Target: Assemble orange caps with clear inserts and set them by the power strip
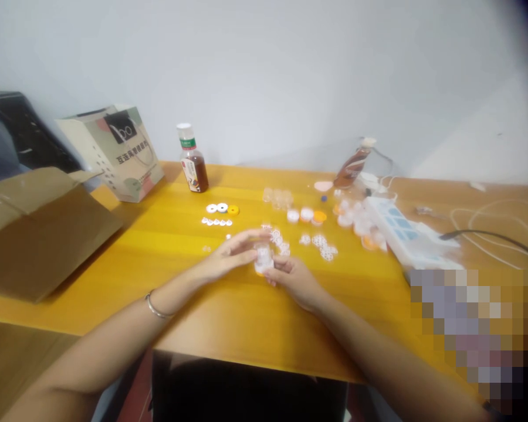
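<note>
Between my two hands is a small clear-and-white plastic container point(264, 261) with a yellow-orange bottom edge. My right hand point(295, 280) grips its right side and lower part, with fingers and thumb closed on it. From the left, my left hand point(234, 253) has its thumb against the side and its fingers curved over the top. Blur hides the exact fingertip contact. Just beyond lie red-and-white patterned discs point(276, 239), with more patterned discs point(325, 247) to the right. White rings point(222, 207), a yellow ring point(233, 210) and a row of small white pieces point(217, 222) lie to the left.
Clear cups point(277, 198), lidded pieces point(305, 215) and a pile of white and orange parts point(356, 220) lie farther back. A juice bottle point(198, 173), paper bag point(125, 158) and cardboard box point(48, 234) stand left. Right are a cola bottle point(352, 167) and white power strip point(405, 231).
</note>
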`<state>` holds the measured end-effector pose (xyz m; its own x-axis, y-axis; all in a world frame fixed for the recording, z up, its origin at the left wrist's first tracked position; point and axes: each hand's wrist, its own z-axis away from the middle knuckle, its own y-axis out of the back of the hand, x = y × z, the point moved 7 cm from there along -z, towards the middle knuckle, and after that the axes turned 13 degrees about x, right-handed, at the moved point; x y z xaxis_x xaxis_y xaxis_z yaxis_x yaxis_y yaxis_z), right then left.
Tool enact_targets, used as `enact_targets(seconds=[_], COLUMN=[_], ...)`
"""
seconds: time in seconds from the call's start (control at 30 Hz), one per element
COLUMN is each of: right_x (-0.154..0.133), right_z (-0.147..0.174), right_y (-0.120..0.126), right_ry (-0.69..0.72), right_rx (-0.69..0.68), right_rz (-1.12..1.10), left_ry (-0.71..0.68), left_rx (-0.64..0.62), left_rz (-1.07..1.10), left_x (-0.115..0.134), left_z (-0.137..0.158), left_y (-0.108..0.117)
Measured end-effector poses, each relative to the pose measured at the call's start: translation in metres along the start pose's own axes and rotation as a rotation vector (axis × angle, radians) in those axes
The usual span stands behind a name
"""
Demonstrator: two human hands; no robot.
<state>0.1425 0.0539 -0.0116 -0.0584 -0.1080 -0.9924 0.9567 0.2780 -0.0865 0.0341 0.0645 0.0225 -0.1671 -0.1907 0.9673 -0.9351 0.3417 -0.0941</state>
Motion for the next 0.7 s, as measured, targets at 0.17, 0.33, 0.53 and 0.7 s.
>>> enact_targets(seconds=[0.17,0.33,0.53,0.7], right_x=[0.0008,0.0010,0.0022,0.0021], right_z=[-0.0011,-0.0001,-0.0002,0.0004], right_y=[0.0031,0.0019,0.0015,0.0011], right_ry=[-0.010,-0.011,-0.025,-0.028], right_rx=[0.008,0.003,-0.002,-0.003], right_rz=[-0.005,-0.002,-0.015,-0.020], left_ry=[-0.015,-0.007,0.017,0.034], left_rx=[0.069,0.047,0.001,0.028], left_rz=[-0.092,-0.104,-0.039,-0.048], left_x=[-0.0040,-0.0036,-0.0070,-0.0091], left_z=[-0.0045,-0.0043,-0.0029,-0.0021], left_y=[0.0078,0.0063,0.0017,0.0035])
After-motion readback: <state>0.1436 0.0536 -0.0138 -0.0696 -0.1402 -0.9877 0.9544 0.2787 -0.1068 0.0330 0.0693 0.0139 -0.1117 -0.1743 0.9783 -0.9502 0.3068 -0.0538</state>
